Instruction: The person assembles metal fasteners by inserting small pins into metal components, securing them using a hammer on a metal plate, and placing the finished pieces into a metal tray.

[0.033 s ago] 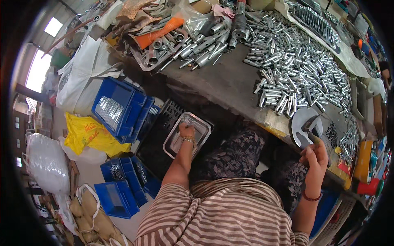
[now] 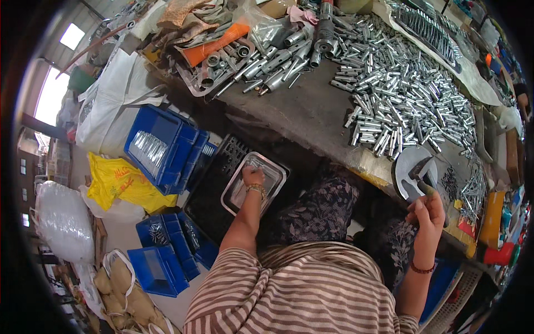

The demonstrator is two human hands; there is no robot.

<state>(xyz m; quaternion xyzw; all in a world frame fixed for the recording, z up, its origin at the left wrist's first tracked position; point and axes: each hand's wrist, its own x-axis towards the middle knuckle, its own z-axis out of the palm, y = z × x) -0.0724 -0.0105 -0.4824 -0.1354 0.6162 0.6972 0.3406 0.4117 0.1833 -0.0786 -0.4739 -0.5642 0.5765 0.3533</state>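
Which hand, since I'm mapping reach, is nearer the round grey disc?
Right. The right hand is just off the disc's near right side, holding a dark-headed tool; the left hand is farther left, inside the metal tray.

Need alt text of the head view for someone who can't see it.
A person's left hand is inside a metal tray while the right hand holds a hammer by a round plate on a workbench heaped with silvery tubes.

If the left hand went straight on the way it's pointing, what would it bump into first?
Probably the far wall of the shiny metal tray, because the left hand reaches into it, pointing that way. Its fingertips are hard to see, so it might touch the bottom first.
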